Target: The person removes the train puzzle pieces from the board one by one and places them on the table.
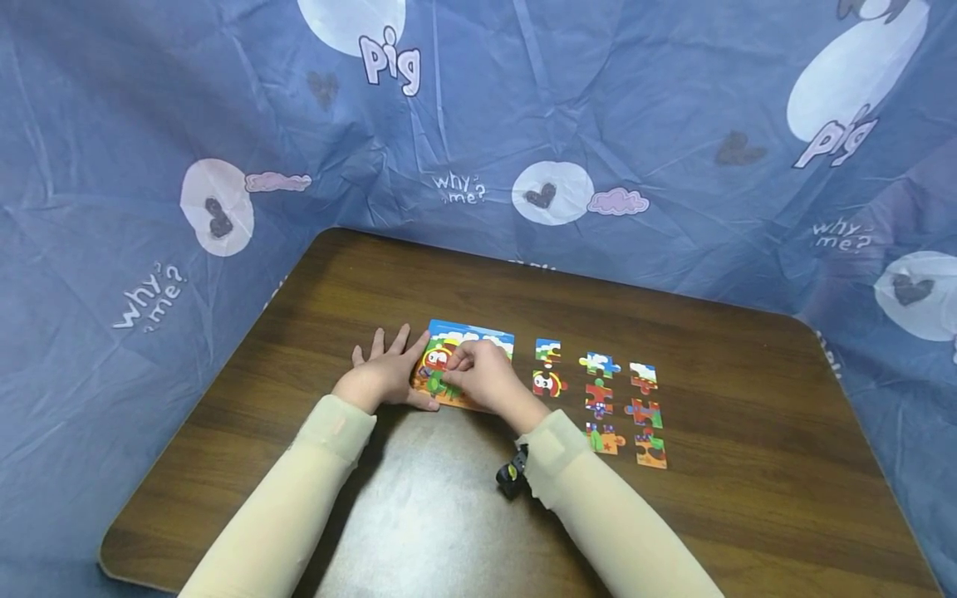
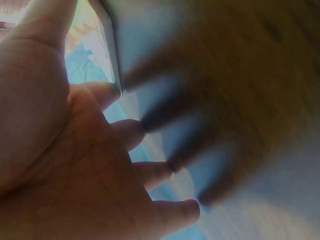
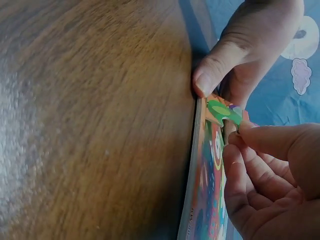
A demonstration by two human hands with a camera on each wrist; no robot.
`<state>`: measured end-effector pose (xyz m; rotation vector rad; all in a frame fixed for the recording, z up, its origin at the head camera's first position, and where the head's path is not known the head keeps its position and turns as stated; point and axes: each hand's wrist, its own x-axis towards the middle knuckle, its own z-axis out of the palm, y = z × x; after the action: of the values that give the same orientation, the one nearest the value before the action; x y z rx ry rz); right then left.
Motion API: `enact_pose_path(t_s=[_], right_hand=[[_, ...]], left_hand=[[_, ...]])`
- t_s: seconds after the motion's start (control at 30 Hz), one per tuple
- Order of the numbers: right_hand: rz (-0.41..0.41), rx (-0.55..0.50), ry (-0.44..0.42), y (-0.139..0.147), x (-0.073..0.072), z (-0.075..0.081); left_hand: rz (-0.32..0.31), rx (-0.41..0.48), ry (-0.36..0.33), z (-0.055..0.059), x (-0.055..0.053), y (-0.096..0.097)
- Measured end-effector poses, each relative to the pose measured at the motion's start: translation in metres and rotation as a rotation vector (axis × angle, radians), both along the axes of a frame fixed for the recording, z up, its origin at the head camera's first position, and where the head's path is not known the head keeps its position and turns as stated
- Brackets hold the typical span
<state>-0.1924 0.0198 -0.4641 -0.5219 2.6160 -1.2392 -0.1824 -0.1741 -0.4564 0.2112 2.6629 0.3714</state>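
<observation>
A colourful cartoon puzzle board (image 1: pixel 473 329) lies flat on the table. My left hand (image 1: pixel 383 375), fingers spread, lies at its left side; the thumb and index finger reach along its edges. In the left wrist view the left hand's fingertips (image 2: pixel 131 131) touch the tabletop beside the board's rim. Over the board, my right hand (image 1: pixel 489 378) pinches a green and orange puzzle piece (image 3: pixel 223 110) between thumb and fingers, close to the left thumb in the right wrist view. That piece sits tilted over the board's lower left corner. The right hand hides much of the board's right half.
Several loose puzzle pieces (image 1: pixel 600 399) lie in rough columns right of the board; the nearest one shows a red and white face (image 1: pixel 547 383). A black strap (image 1: pixel 512 475) is at the right wrist. A blue printed cloth (image 1: pixel 478 124) hangs behind the brown wooden table (image 1: pixel 748 432).
</observation>
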Motion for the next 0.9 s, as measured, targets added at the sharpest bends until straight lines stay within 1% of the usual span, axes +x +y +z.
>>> enact_pose_path(t_s=[0.1, 0.2, 0.3, 0.43, 0.53, 0.67, 0.73, 0.9], right_hand=[[0.017, -0.031, -0.021, 0.005, 0.001, 0.001], [0.024, -0.027, -0.030, 0.014, 0.001, 0.003], [0.013, -0.019, -0.032, 0.025, 0.002, 0.005], [-0.013, -0.053, -0.067, 0.043, 0.004, 0.009], [-0.033, -0.057, -0.093, 0.057, 0.008, 0.011], [-0.052, -0.003, -0.110, 0.077, 0.012, 0.008], [-0.048, 0.022, -0.109, 0.087, 0.013, 0.006], [-0.034, 0.049, -0.110, 0.111, 0.018, 0.008]], left_hand=[[0.002, 0.004, -0.008, 0.001, 0.000, 0.000], [0.001, -0.003, -0.017, 0.000, 0.000, 0.000], [-0.001, -0.002, -0.014, 0.000, 0.000, 0.000], [-0.001, 0.006, -0.006, 0.000, 0.001, -0.001], [0.000, 0.009, -0.003, -0.001, 0.000, 0.000], [0.003, 0.012, -0.006, -0.001, 0.000, 0.000], [0.004, 0.012, -0.007, -0.002, 0.000, 0.000], [0.000, 0.005, -0.003, -0.004, -0.001, 0.000]])
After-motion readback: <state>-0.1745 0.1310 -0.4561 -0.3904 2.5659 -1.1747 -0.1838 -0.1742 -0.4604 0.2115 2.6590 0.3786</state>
